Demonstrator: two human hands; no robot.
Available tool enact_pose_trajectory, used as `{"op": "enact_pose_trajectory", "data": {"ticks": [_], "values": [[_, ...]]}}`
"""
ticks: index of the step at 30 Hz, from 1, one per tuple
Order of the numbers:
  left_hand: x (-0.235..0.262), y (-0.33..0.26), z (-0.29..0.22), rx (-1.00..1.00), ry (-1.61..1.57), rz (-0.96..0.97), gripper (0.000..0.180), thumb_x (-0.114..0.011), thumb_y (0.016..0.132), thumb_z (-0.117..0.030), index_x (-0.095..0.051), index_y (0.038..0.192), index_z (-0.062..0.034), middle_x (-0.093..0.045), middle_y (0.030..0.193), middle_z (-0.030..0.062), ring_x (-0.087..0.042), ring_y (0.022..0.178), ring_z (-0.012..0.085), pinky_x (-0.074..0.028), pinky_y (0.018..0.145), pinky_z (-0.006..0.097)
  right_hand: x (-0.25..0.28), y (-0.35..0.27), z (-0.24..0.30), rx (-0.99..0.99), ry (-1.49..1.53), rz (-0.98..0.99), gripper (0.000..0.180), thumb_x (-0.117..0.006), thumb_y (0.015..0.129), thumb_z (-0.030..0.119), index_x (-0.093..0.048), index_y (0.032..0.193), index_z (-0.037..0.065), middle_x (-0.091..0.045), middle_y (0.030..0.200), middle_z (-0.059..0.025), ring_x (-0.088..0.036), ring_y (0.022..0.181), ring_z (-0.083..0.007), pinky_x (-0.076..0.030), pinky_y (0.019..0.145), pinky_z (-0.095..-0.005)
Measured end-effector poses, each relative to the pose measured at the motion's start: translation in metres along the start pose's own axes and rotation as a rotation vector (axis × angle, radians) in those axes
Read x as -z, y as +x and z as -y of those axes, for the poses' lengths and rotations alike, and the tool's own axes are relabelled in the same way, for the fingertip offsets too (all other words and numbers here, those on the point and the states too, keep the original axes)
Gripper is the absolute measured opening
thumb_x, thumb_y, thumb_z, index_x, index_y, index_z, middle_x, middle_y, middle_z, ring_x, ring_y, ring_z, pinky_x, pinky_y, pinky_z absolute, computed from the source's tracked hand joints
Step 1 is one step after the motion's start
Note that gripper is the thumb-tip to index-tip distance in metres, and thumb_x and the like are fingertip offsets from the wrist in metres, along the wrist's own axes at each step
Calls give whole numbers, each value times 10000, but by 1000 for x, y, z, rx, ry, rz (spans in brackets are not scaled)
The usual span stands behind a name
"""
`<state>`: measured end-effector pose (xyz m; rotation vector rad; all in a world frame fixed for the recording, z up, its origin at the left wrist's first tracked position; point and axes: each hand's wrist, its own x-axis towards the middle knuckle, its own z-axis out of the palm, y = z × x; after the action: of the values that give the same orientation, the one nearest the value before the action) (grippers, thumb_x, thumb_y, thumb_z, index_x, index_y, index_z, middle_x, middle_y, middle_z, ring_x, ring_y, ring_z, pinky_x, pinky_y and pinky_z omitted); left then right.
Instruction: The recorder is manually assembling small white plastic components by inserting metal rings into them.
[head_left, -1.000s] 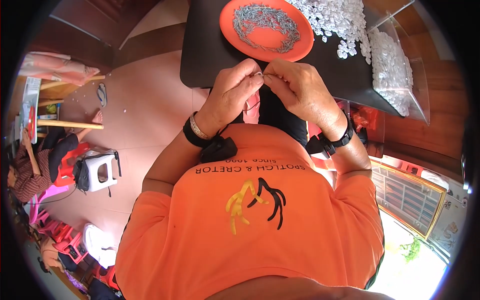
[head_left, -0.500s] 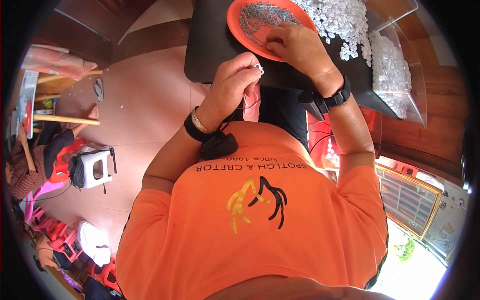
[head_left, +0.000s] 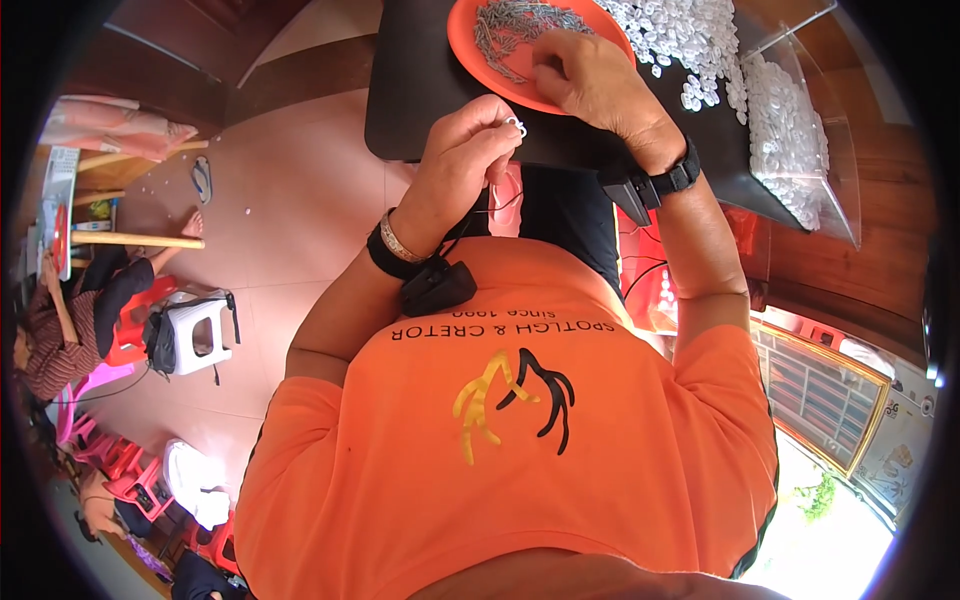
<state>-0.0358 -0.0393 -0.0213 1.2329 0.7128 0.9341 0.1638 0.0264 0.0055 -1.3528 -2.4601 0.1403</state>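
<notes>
Between the thumb and fingers of my left hand (head_left: 463, 152) is a small white plastic clip (head_left: 517, 127) with a ring-like opening, held just off the near edge of the black table. My right hand (head_left: 603, 92) hovers over the near right side of an orange plate (head_left: 463, 48), its fingers curled and thumb drawn in. Whatever those fingertips may hold is hidden. Thin grey metal nails (head_left: 500, 30) lie heaped on the plate's far and left parts.
Many white plastic clips (head_left: 680, 40) lie spread at the far right of the black table (head_left: 415, 100). A clear bin (head_left: 785, 140) full of them stands beside. On the left, another person (head_left: 60, 330) sits near a white stool (head_left: 197, 335).
My right hand has drawn slightly back and up from the nails, its fingers curling in. My left hand keeps hold of the white clip and has barely moved.
</notes>
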Motion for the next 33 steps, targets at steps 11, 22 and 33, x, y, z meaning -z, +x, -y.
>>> {"op": "enact_pose_trajectory", "data": {"ticks": [11,22,33], "values": [[-8,3,-5,2,7,-66,187,-489,895,-182,-521,790,-31,-469,596,-6,-428,510,74,-312,475,211,21,-25,14,-279,912,-192,145,-570,894,77,-623,1012,11,-615,827,-5,-554,738,-65,-463,722,-205],[-20,0,-11,-95,61,-106,196,-499,905,-188,-506,782,-35,-426,591,-17,-411,511,64,-292,473,199,13,-47,39,-328,1272,-63,213,-654,877,253,-658,837,44,-608,712,12,-529,626,-41,-436,572,-175],[-23,-1,-13,-84,88,-110,203,-508,903,-183,-503,756,-43,-430,584,-24,-401,506,56,-287,472,198,6,-48,46,-275,1214,-52,180,-603,913,201,-619,863,29,-566,720,26,-494,636,-44,-425,590,-185]]}}
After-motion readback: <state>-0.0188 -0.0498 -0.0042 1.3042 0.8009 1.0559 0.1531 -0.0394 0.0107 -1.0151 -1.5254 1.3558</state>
